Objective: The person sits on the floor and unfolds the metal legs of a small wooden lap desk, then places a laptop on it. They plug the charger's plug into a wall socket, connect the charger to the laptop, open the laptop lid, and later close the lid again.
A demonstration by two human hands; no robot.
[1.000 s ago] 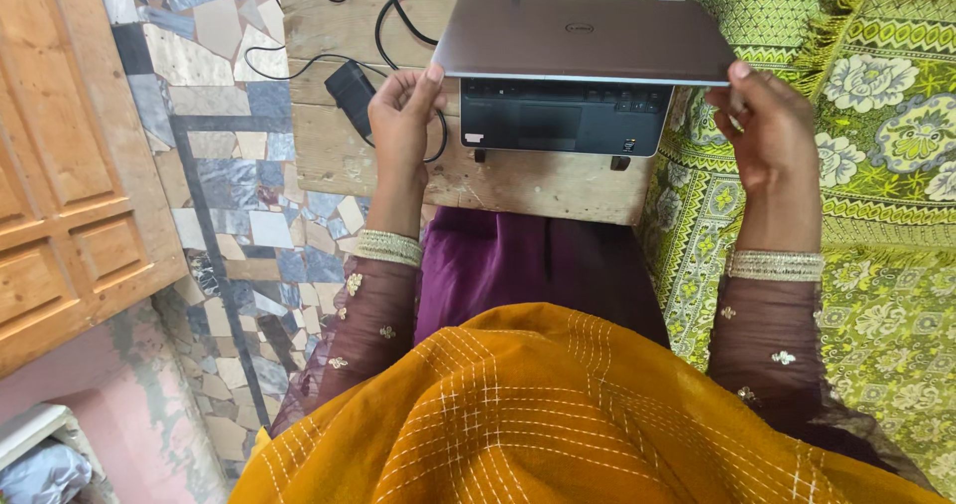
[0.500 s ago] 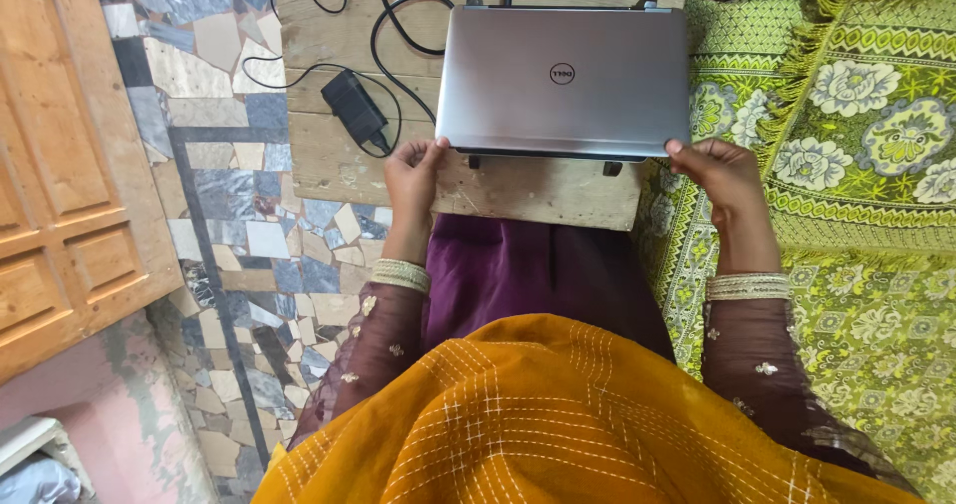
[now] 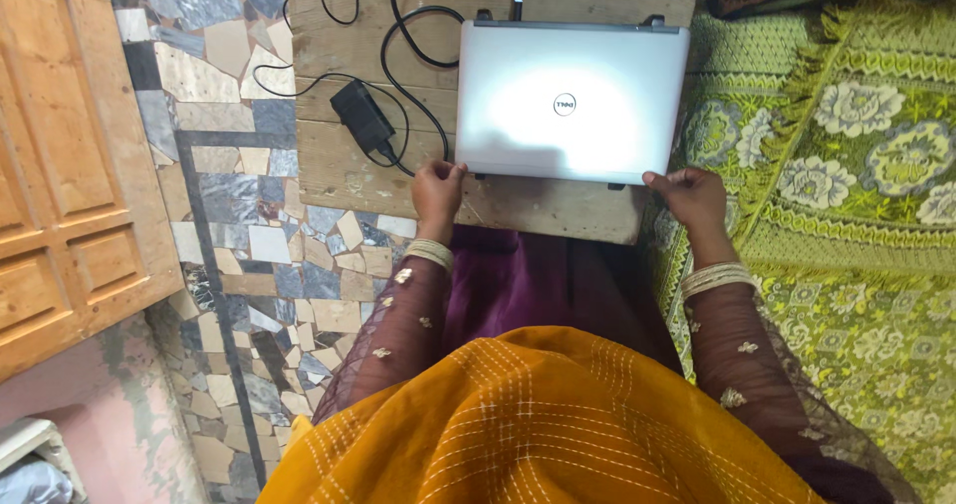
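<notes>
Silver laptop (image 3: 573, 101), lid down flat, lies on the low wooden table (image 3: 339, 155). Left hand (image 3: 438, 190) at the near left corner, fingers curled onto the lid edge. Right hand (image 3: 687, 193) at the near right corner, fingers bent; grip or mere touch unclear. Black charger (image 3: 362, 116) just left, cable looping.

Sheer dark maroon sleeves dotted with small gold embroidered motifs cover both arms. Each wrist carries a stack of pale gold bangles, above the left hand (image 3: 438, 193) and the right hand (image 3: 690, 195). A mustard-yellow shawl with white stitched lines drapes the chest over purple clothing.
</notes>
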